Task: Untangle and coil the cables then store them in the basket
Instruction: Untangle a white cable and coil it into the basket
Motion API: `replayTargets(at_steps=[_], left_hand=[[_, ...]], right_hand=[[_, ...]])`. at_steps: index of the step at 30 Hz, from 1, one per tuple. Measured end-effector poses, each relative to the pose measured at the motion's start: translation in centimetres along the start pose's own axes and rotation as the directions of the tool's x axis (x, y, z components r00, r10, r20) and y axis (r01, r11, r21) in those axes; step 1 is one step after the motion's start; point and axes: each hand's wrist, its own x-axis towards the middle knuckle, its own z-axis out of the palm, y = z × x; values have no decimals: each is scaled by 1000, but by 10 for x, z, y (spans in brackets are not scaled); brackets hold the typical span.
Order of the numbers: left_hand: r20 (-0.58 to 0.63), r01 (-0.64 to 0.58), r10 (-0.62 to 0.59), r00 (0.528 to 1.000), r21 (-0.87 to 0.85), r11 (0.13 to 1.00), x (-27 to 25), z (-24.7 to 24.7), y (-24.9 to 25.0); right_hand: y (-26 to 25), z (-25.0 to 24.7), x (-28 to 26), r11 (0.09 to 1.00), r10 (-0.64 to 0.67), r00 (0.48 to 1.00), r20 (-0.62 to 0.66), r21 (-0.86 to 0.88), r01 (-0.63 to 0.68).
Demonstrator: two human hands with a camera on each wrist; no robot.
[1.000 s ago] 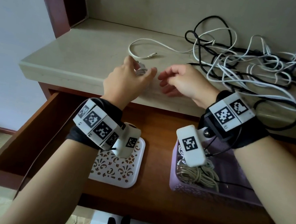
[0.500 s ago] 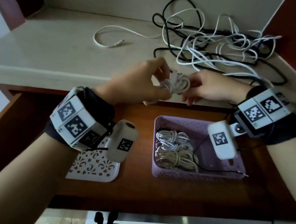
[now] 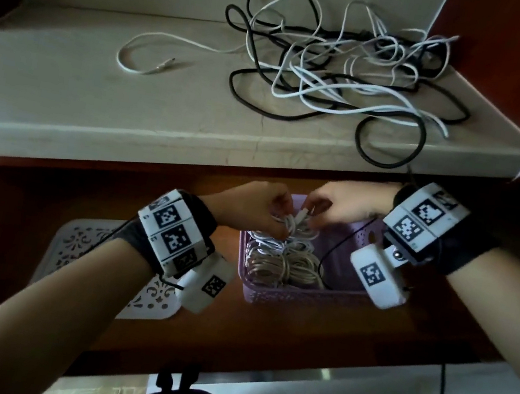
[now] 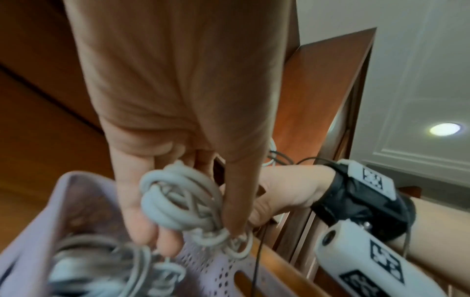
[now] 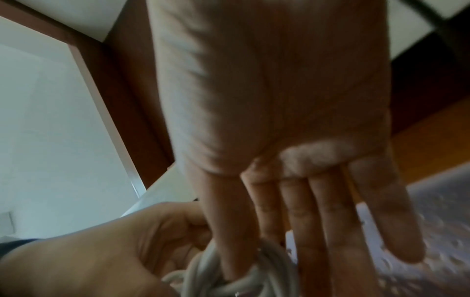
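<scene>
Head view first: on the far left, below our left arm, a white patterned tray lies in the drawer, and we leave it alone. Our left hand comes next. Its fingers and thumb are curled round the white coiled cable, so it is gripping the coil. The coil hangs right under this hand, just above the purple basket. In the left wrist view the loops of the coiled cable sit between the thumb and fingers, over the basket.

Just to the right is our right hand. Its thumb and first finger pinch the same coil from the other side, while its other fingers are stretched out straight, as the right wrist view shows.

We think the step now is to put this coil into the basket. To do it well, we should keep the loops squeezed together and lower them until they rest on the other coils below our hands. Then we let go gently, one hand first, so the loops do not spring open. A thin black wire crosses the basket under our right hand, and we should not catch it.

Up past both hands, on the bench, the tangled pile of cables waits for us.
</scene>
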Motion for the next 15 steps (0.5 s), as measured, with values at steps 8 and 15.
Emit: replayTargets(at_steps=[8, 15], left_hand=[[16, 28, -29, 999, 65, 997, 7, 25, -20], [123, -76, 73, 990, 23, 997, 1, 25, -21]], right_hand=[[4, 23, 29, 997, 81, 993, 80, 10, -82], [10, 38, 30, 981, 64, 995, 76, 181, -77]])
